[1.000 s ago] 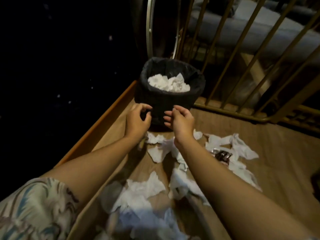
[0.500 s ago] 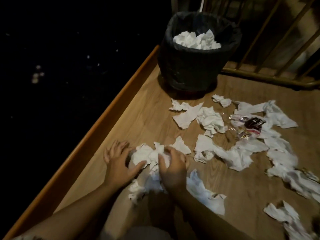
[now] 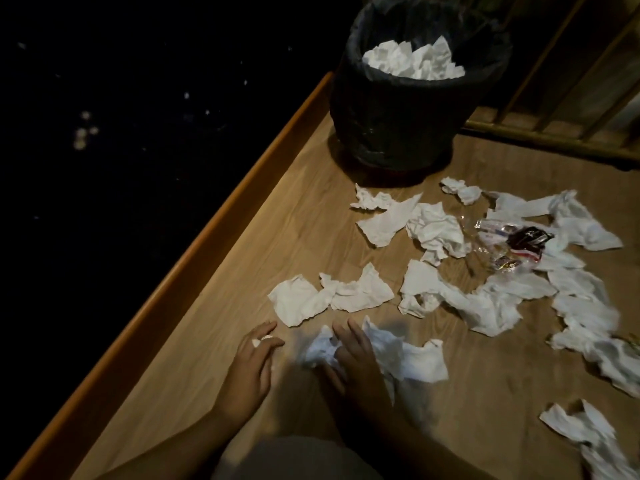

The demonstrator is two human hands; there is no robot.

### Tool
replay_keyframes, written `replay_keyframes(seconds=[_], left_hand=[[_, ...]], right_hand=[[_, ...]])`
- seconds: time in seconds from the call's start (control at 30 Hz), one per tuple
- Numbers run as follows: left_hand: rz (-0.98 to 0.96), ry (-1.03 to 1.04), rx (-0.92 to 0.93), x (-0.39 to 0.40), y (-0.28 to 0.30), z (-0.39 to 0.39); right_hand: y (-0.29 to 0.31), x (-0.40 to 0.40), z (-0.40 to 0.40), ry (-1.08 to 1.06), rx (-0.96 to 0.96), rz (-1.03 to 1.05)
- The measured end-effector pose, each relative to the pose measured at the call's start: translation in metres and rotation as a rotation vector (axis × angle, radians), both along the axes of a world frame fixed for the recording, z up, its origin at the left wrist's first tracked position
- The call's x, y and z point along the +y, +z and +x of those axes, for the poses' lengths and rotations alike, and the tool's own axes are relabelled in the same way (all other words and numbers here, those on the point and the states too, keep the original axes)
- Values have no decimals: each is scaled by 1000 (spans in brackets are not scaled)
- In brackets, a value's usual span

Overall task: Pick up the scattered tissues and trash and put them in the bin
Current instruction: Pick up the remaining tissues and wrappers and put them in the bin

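Risk: right hand (image 3: 349, 358), curled over a blurred tissue wad (image 3: 320, 348), and left hand (image 3: 254, 362), apparently pinching a scrap, may shed pieces crossing to the heaped bin (image 3: 408, 109) at the floor's far edge.

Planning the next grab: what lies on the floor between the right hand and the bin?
In the head view, two crumpled tissues lie just beyond the right hand; past them, bare wooden floor up to the bin.
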State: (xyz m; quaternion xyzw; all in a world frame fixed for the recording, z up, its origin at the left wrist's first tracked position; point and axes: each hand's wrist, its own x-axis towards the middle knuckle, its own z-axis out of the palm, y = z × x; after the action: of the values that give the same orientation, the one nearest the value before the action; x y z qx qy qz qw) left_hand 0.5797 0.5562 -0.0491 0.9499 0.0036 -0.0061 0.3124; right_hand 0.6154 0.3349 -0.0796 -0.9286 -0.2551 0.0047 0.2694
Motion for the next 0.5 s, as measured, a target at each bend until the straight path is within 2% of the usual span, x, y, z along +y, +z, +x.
replay_keyframes(seconds=[0.1, 0.2, 0.33, 0.4, 0.5], left_hand=[[-169, 185, -135, -2, 6, 20], [-276, 305, -184, -17, 21, 51], [-197, 157, -146, -42, 24, 84], [-158, 76, -128, -54, 17, 95], [5, 33, -47, -70, 8, 104]], right_hand=[[13, -5, 9, -13, -34, 232], [34, -5, 23, -65, -56, 361], [51, -16, 30, -189, -105, 501], [45, -29, 28, -274, -167, 471], [27, -46, 20, -540, -188, 352]])
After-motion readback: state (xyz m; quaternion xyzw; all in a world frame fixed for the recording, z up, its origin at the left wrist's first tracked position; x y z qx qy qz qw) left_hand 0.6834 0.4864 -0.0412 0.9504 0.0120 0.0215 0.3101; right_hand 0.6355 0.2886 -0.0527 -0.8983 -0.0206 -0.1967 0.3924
